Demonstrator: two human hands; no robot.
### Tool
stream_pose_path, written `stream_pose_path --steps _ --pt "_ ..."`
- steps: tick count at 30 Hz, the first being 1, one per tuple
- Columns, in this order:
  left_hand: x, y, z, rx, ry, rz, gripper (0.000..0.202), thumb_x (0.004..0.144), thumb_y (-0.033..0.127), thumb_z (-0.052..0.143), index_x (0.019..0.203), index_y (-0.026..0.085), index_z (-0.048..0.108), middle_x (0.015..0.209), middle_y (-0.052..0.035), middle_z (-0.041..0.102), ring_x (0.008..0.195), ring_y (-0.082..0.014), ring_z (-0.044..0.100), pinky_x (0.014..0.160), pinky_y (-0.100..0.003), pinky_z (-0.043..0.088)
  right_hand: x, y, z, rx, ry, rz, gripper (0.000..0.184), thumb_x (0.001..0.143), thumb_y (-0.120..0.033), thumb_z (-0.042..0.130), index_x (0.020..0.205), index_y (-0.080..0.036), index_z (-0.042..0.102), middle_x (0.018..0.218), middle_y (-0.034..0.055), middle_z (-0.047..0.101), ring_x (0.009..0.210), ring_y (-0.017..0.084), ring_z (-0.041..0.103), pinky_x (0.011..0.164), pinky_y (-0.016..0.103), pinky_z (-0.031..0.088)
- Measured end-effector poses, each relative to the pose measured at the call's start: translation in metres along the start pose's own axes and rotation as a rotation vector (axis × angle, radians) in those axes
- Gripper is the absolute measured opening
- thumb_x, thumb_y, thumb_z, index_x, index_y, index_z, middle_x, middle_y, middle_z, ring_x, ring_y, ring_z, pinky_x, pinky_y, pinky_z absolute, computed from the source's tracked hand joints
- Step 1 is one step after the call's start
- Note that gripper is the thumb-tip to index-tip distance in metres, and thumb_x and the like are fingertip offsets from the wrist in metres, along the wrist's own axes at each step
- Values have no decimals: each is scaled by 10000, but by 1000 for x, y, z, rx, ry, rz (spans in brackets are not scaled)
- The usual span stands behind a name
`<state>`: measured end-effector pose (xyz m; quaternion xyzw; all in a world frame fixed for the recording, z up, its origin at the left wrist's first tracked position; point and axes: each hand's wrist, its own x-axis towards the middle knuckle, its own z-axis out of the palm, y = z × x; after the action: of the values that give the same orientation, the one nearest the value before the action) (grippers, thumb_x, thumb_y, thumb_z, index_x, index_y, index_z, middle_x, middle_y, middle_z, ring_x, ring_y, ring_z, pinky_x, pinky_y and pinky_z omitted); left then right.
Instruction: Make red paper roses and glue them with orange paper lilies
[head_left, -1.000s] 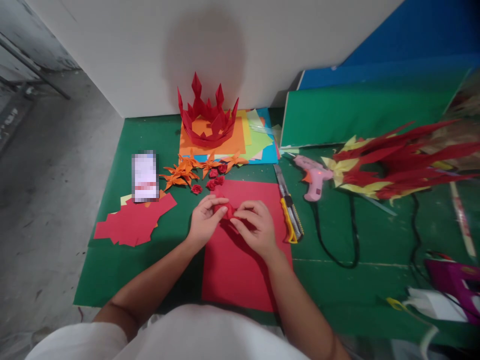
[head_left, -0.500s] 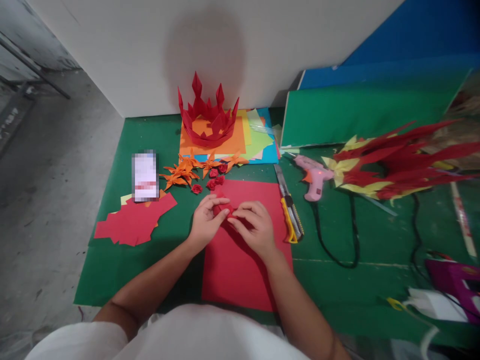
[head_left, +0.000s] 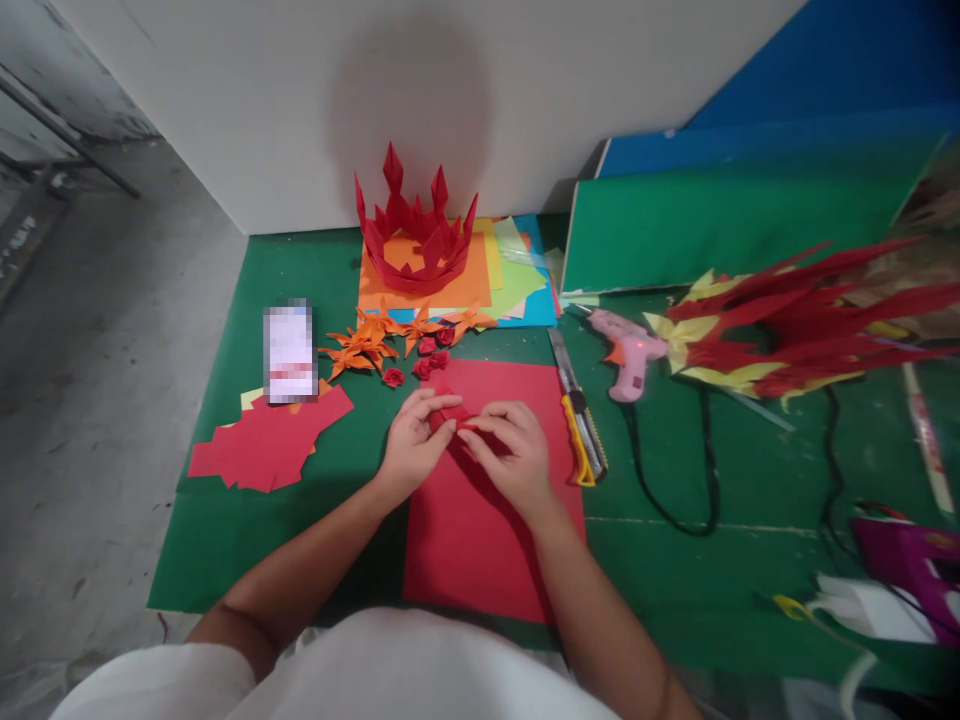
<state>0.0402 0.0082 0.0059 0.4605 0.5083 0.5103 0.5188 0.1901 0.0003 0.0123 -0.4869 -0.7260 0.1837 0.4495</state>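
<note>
Red paper piece (head_left: 454, 413) — the left hand (head_left: 409, 441) and right hand (head_left: 519, 452) pinch it with their fingertips; a red sheet (head_left: 487, 560) lies beneath.

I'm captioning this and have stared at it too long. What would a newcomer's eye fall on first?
Probably the spiky red paper crown, standing on coloured sheets at the far side of the green table. Next might come the red-and-yellow pointed paper piece at the right, beside the pink glue gun. Then the left hand and right hand, near the centre, holding a small folded red paper over a red sheet.
</note>
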Motion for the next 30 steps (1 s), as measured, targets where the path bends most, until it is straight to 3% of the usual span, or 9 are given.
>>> stream_pose_path --steps 6,17,30 --pt "-2 -3 -2 9 -42 0 217 809 361 641 955 228 732 991 -50 534 919 -148 576 785 -260 520 -1 0 0 -4 -19 3 39 813 -212 672 840 -230 650 801 16 589 761 168 562 692 332 460" --pt "-2 -7 -2 -6 -18 48 179 801 303 661 942 222 736 922 -29 509 829 -107 575 710 -206 534 0 -4 -1 -47 -30 -20 55 831 -211 643 858 -236 684 782 22 580 737 166 554 667 331 453" --pt "-2 -3 -1 -44 -21 -29 158 772 305 684 894 237 756 878 -18 504 796 -101 548 644 -179 505 -1 -2 0 -36 -71 -4 64 825 -182 616 853 -221 658 813 30 563 779 172 544 700 334 453"
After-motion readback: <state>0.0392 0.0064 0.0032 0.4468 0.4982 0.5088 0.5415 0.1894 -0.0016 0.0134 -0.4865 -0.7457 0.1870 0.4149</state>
